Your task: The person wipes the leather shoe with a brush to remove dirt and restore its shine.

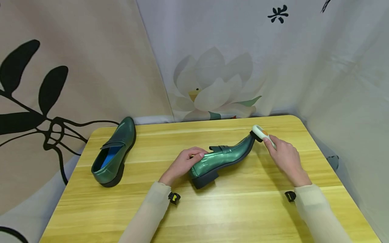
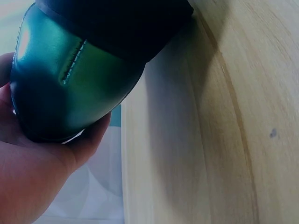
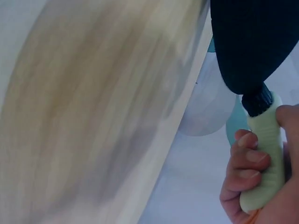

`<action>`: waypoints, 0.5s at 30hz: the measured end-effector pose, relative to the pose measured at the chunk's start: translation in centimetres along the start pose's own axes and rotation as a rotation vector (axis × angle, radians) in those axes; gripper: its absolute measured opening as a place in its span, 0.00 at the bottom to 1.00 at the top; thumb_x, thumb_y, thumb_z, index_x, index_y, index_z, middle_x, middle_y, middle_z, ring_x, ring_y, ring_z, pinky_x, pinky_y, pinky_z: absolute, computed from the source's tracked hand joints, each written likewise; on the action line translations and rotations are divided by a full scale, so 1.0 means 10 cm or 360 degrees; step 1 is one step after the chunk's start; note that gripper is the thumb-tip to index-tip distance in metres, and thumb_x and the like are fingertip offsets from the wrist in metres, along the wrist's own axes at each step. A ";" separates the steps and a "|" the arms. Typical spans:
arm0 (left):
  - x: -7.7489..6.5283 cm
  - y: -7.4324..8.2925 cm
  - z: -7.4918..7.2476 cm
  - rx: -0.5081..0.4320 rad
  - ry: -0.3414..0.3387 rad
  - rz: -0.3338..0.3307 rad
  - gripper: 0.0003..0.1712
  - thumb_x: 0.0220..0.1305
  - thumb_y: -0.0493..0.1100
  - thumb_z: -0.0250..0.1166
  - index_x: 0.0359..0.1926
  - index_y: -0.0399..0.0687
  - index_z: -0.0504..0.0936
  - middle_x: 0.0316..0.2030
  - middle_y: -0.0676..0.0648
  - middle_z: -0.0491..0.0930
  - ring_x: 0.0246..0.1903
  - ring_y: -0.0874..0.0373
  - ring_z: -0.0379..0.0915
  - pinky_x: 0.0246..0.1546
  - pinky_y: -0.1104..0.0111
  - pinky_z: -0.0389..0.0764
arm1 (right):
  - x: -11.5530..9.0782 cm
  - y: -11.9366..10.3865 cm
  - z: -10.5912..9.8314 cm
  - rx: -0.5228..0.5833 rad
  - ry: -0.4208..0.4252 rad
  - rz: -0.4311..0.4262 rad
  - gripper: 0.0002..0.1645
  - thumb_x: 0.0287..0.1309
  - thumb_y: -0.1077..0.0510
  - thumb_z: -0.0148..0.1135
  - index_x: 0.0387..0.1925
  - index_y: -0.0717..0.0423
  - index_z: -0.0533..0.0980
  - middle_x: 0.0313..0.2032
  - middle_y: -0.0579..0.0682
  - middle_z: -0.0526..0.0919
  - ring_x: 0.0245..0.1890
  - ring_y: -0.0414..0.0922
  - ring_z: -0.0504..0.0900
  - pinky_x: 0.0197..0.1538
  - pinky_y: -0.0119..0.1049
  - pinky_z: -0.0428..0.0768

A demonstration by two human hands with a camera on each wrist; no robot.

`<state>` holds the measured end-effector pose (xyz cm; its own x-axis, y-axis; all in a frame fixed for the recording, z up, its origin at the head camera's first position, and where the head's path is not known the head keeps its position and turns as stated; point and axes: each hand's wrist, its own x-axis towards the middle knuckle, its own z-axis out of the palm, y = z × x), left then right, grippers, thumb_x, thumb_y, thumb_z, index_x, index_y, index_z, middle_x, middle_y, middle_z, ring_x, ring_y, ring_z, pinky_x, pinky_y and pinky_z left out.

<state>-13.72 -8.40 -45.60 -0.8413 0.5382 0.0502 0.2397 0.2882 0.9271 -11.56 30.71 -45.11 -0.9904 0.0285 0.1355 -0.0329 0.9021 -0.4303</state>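
A shiny green loafer with a black sole is held above the wooden table, toe raised toward the right. My left hand grips its heel end at the opening; the left wrist view shows the stitched back of the loafer between thumb and fingers. In my right hand is a small brush with a pale handle and dark bristles. The bristles touch the loafer's toe tip. In the right wrist view, fingers curl round the brush's handle, just below the dark sole.
A second green loafer with a blue insole stands upright at the table's left side, toe pointing away. The wooden table ends at the back against a patterned fabric curtain. Dark wrist cameras sit on both wrists.
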 end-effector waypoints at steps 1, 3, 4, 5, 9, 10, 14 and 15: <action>0.00 0.00 0.00 0.0002 0.0000 -0.0004 0.17 0.80 0.45 0.57 0.56 0.44 0.87 0.57 0.47 0.83 0.62 0.50 0.75 0.64 0.51 0.73 | -0.02 -0.01 0.00 -0.0002 0.0012 -0.0012 0.42 0.80 0.34 0.39 0.70 0.64 0.71 0.43 0.66 0.85 0.28 0.55 0.77 0.24 0.44 0.69; -0.01 -0.01 0.00 0.0003 0.0001 -0.0010 0.17 0.80 0.46 0.57 0.56 0.44 0.87 0.57 0.47 0.83 0.62 0.50 0.75 0.64 0.51 0.72 | -0.07 -0.05 0.00 0.0004 0.0041 -0.0040 0.41 0.80 0.35 0.41 0.70 0.65 0.72 0.43 0.66 0.85 0.29 0.55 0.78 0.25 0.46 0.71; -0.01 -0.01 0.00 0.0005 0.0004 -0.0016 0.17 0.80 0.46 0.57 0.56 0.45 0.87 0.57 0.48 0.83 0.62 0.50 0.75 0.65 0.50 0.72 | -0.11 -0.08 0.00 0.0011 0.0062 -0.0061 0.40 0.80 0.35 0.43 0.69 0.65 0.72 0.42 0.65 0.85 0.28 0.55 0.78 0.26 0.47 0.72; -0.01 -0.01 0.00 0.0007 0.0009 -0.0019 0.17 0.80 0.47 0.56 0.56 0.45 0.87 0.57 0.48 0.82 0.62 0.50 0.74 0.65 0.50 0.72 | -0.16 -0.11 0.00 0.0021 0.0079 -0.0087 0.39 0.80 0.36 0.44 0.68 0.65 0.73 0.40 0.64 0.85 0.27 0.54 0.77 0.26 0.47 0.72; -0.01 0.00 -0.01 0.0016 0.0029 -0.0042 0.18 0.81 0.47 0.55 0.56 0.46 0.87 0.57 0.49 0.83 0.62 0.51 0.74 0.66 0.49 0.71 | -0.34 -0.23 0.01 0.0070 0.0144 -0.0198 0.33 0.78 0.41 0.52 0.66 0.64 0.76 0.38 0.61 0.86 0.26 0.51 0.77 0.27 0.47 0.73; -0.01 0.00 -0.01 0.0015 0.0031 -0.0049 0.18 0.81 0.47 0.55 0.56 0.46 0.87 0.57 0.49 0.83 0.62 0.51 0.74 0.66 0.50 0.71 | -0.38 -0.26 0.01 0.0083 0.0147 -0.0218 0.32 0.78 0.42 0.53 0.66 0.63 0.76 0.37 0.60 0.85 0.25 0.51 0.76 0.26 0.46 0.73; 0.01 -0.01 -0.01 0.0018 0.0012 -0.0065 0.18 0.81 0.47 0.55 0.57 0.46 0.87 0.58 0.48 0.82 0.63 0.51 0.74 0.66 0.50 0.71 | -0.51 -0.33 0.02 0.0087 0.0176 -0.0280 0.29 0.76 0.45 0.59 0.64 0.62 0.78 0.38 0.60 0.86 0.26 0.50 0.78 0.25 0.45 0.74; 0.01 -0.01 -0.01 0.0020 0.0008 -0.0063 0.18 0.81 0.47 0.55 0.57 0.46 0.87 0.58 0.48 0.82 0.63 0.50 0.74 0.66 0.50 0.71 | -0.53 -0.35 0.02 0.0078 0.0181 -0.0287 0.28 0.75 0.45 0.59 0.64 0.61 0.78 0.39 0.60 0.86 0.26 0.50 0.78 0.25 0.46 0.74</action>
<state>-13.85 -8.43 -45.68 -0.8528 0.5220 0.0153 0.2119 0.3193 0.9237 -6.27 27.34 -44.55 -0.9463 -0.0804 0.3131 -0.2174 0.8750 -0.4325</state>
